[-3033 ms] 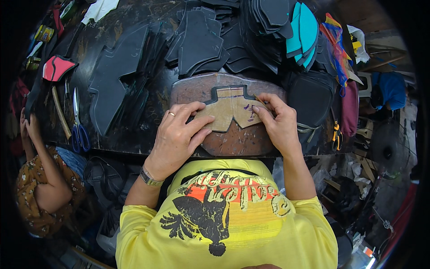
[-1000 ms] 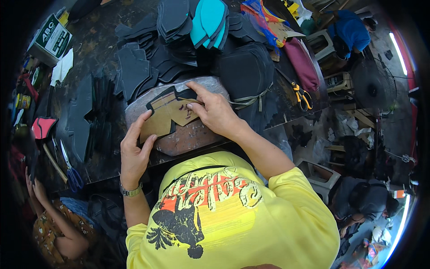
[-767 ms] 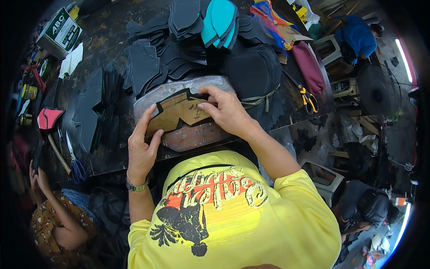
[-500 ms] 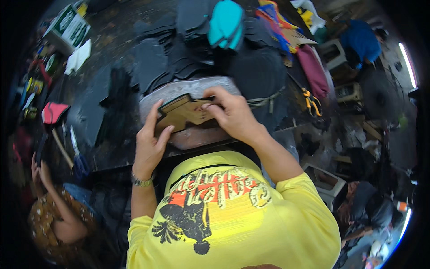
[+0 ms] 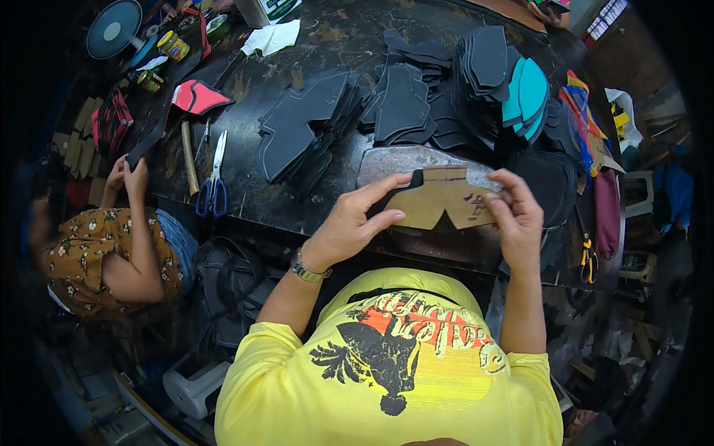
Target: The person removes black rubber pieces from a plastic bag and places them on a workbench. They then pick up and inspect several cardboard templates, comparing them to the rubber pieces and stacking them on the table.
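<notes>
Pinching the brown template by its ends with left hand and right hand, we hold it over the slab, long axis left-to-right, tab pointing away from us.

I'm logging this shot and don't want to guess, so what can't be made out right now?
All in the head view:
- Black piece: mostly hidden behind the brown card.
- Slab: its middle is covered by the card.
- Ink marks: too small to read surely.
- Tin: cut off by the top edge.
- Teal pieces: they overlap, hiding their number.
</notes>
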{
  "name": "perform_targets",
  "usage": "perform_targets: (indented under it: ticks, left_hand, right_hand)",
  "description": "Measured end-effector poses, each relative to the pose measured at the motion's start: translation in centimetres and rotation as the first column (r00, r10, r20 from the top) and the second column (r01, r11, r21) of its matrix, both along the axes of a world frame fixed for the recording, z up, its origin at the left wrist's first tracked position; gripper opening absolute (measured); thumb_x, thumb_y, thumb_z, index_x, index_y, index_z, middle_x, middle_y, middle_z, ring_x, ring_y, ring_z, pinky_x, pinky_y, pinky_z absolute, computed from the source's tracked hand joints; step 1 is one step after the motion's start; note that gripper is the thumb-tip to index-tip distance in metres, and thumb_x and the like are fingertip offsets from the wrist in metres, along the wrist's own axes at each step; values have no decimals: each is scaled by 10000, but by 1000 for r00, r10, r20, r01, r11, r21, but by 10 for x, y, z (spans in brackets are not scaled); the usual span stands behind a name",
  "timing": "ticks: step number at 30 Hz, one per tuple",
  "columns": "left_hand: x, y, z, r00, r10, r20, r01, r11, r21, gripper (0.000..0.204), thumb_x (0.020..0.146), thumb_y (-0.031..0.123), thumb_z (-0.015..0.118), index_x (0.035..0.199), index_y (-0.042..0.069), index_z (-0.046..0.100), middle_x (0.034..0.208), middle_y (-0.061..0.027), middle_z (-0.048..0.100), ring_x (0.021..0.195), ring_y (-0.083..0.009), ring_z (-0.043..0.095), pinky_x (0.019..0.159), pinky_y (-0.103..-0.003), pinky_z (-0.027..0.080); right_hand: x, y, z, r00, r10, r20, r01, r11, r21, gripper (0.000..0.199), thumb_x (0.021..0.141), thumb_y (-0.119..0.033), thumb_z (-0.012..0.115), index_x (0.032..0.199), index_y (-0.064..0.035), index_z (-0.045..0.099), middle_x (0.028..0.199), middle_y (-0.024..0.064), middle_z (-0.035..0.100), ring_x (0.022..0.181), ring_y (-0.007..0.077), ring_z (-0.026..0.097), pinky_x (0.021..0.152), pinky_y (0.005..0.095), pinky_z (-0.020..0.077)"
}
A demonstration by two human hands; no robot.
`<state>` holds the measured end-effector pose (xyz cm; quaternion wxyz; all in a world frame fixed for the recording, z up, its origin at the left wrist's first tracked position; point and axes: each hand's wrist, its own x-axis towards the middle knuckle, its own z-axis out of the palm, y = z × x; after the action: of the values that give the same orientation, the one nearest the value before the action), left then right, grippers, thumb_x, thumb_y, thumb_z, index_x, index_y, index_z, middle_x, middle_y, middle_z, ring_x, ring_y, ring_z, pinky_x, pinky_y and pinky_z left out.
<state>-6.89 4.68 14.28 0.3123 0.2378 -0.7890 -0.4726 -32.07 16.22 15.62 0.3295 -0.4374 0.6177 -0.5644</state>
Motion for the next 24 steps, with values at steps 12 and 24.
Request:
perform_targets:
  ticks: [12,24]
  left_hand:
    - [85,-80,55,718,674,-172,-685,728,-9,405,1000,59,554,1404,76,556,1334,-45,593,969,-46,603,675,-195,520]
    - [107,-101,11,695,687,210,-589,712,-382,308,968,86,632,1271,47,662,1014,-43,628,875,-116,574,831,-255,469]
  right_hand:
    - [-24,10,22,891,-303,339,384,901,-202,227,970,-75,632,1192,-29,643,1001,-12,675,775,10,634,549,120,458]
    - [-27,24,3,972,-91,215,121,984,-129,219,939,31,556,1127,10,666,1014,-1,657,924,43,583,834,202,465]
